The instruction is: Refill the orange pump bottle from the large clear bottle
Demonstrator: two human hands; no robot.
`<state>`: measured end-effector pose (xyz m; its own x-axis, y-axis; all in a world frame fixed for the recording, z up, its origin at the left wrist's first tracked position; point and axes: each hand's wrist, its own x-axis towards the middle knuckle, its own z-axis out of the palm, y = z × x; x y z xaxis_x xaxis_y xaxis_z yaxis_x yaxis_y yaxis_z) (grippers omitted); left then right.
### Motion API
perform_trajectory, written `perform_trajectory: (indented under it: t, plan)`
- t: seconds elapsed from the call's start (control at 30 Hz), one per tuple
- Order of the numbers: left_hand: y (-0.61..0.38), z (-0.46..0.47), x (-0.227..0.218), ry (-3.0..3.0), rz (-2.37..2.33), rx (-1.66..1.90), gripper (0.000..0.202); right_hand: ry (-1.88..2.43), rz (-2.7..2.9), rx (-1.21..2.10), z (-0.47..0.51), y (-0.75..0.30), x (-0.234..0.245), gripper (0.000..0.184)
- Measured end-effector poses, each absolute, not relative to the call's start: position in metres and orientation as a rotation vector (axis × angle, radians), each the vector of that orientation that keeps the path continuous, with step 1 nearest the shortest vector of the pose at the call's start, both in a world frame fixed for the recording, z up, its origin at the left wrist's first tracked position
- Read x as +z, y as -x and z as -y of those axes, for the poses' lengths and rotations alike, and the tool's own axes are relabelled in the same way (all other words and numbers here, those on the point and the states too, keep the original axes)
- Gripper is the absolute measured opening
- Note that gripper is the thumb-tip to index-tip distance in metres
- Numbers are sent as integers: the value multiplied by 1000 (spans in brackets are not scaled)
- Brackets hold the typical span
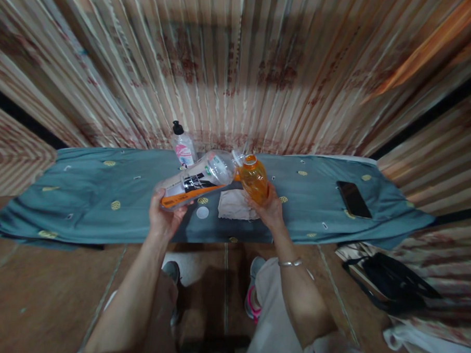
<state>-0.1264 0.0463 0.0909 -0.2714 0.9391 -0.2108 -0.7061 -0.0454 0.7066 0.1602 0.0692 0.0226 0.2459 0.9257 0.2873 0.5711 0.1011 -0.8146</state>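
My left hand (164, 217) has its fingers clenched around the base of the big bottle (198, 181). It is clear plastic with an orange band and a dark label, and it lies tipped almost on its side above the near edge of the counter (102, 191). My right hand (271, 209) has its fingers wrapped around the lower half of the small bottle (254, 178), which looks full of orange liquid and leans a little to the left. The two mouths meet in the air between my hands. I cannot tell whether they touch or whether anything is flowing.

A white cap (202, 212) lies on the cloth just below the big bottle. A folded rag (234, 205) lies beside it, under the small bottle. A pump bottle (183, 145) stands at the far edge behind my left hand. A phone (353, 199) lies well apart, toward the right end.

The small bottle's opening is narrow and both bottles are held in mid-air, so I think a small wobble of either wrist could part the mouths and spill onto the cloth. The small bottle already looks near full, so tipping the big one further could overflow it onto my fingers. I hold the big bottle only by its end, so it could slip.
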Motion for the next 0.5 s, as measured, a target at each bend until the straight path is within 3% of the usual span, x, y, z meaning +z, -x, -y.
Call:
perform_trajectory:
  t: [0.13,0.5]
  plan:
    - [126,-41,94,-350,-871,1597,43,1566,1418,483,-72,-160,21,75]
    - [137,-22,99,-303,-957,1519,56,1612,1376,492,-70,-150,28,74]
